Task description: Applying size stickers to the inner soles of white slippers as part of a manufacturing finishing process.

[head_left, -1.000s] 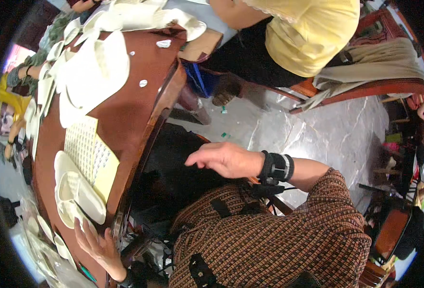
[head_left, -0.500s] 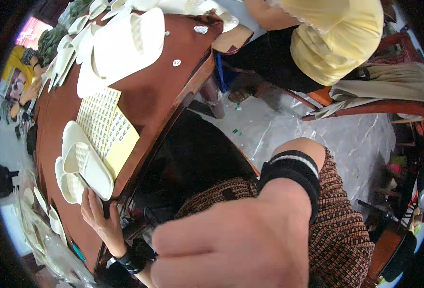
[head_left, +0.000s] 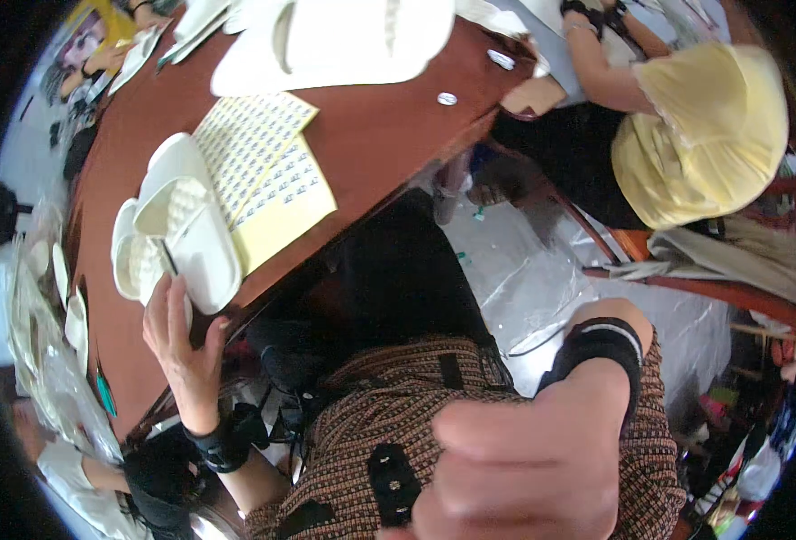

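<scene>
My left hand (head_left: 182, 337) rests, grip open, on white slippers (head_left: 177, 238) stacked at the brown surface (head_left: 371, 135) edge. My right hand (head_left: 524, 468), raised close, appears curled, empty. Advisable: steady the stack squarely before lifting.

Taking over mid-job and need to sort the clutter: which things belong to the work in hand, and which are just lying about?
In hand: left hand on the stack of white slippers; yellow sticker sheets beside it; right hand raised close to the camera, empty as far as visible.

Lying about: far pile of white slippers; small white discs; red chair.
</scene>
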Demonstrator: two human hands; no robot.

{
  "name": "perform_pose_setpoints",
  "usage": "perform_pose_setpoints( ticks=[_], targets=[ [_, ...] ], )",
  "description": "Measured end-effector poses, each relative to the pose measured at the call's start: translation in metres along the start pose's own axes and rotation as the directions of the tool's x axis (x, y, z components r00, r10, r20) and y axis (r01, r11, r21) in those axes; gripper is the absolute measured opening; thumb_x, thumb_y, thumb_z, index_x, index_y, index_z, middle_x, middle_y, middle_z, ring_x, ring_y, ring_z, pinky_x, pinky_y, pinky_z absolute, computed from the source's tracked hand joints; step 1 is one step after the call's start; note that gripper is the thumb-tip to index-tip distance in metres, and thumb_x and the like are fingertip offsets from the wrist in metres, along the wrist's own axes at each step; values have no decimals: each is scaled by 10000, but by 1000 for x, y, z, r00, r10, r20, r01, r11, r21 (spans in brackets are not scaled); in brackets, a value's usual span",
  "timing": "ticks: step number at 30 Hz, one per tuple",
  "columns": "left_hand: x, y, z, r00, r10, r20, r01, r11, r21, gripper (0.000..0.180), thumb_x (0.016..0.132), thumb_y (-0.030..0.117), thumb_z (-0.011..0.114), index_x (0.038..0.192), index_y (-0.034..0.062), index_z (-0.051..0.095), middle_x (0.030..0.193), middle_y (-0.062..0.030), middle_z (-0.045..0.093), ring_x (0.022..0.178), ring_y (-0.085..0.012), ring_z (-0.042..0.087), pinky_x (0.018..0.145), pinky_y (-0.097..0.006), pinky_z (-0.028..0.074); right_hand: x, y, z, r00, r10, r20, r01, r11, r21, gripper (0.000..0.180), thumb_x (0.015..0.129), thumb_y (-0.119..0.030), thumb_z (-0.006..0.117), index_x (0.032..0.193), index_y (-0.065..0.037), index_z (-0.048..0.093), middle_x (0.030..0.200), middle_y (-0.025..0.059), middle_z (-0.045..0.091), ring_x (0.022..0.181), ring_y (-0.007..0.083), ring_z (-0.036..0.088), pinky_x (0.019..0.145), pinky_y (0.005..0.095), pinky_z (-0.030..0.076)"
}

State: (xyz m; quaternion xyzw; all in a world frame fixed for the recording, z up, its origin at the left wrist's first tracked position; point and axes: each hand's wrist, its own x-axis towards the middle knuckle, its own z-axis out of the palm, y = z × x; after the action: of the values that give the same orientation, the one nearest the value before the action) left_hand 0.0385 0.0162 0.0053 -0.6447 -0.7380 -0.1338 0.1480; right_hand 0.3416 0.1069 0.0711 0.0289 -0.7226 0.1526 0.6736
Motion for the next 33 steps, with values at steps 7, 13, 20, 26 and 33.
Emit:
perform_pose_setpoints(
  ticks=[7,13,20,26,33],
  targets=[
    [7,10,-6,1000,4,-6,-4,1000,28,669,746,278,806,1345,93,572,1401,-153,520,1269,-372,476,1057,-485,376,21,32,-28,896,76,439,-32,994,-107,278,542,-157,713,811,-86,709,674,15,488,540,168,491,535,326,459],
    [16,20,-7,1000,2,-8,-3,998,-63,642,654,141,839,1261,104,633,1347,-125,551,1211,-339,513,1025,-470,405,34,66,-18,825,123,551,-64,990,-125,288,560,-119,688,838,-56,732,667,35,514,529,196,491,498,317,390],
    [6,17,0,997,7,-83,-15,995,-97,577,704,225,815,1247,137,640,1318,-112,556,1168,-312,529,986,-459,392,32,106,36,735,152,661,-51,984,-169,254,752,15,643,990,-72,662,774,82,549,689,282,589,625,385,464],
    [5,15,3,992,11,-125,-26,992,-122,564,710,258,811,1238,146,646,1321,-104,557,1170,-297,535,980,-453,394,18,132,95,632,248,734,-256,961,-104,317,822,60,561,1124,-17,619,956,169,630,863,359,619,761,423,506],
    [14,18,6,992,18,-123,-34,991,-132,554,706,280,807,1219,131,661,1305,-116,575,1166,-313,538,981,-458,394,-15,149,140,536,210,817,-149,977,-154,306,833,-25,564,1134,20,591,1094,147,574,1030,321,558,898,397,469]
  ],
)
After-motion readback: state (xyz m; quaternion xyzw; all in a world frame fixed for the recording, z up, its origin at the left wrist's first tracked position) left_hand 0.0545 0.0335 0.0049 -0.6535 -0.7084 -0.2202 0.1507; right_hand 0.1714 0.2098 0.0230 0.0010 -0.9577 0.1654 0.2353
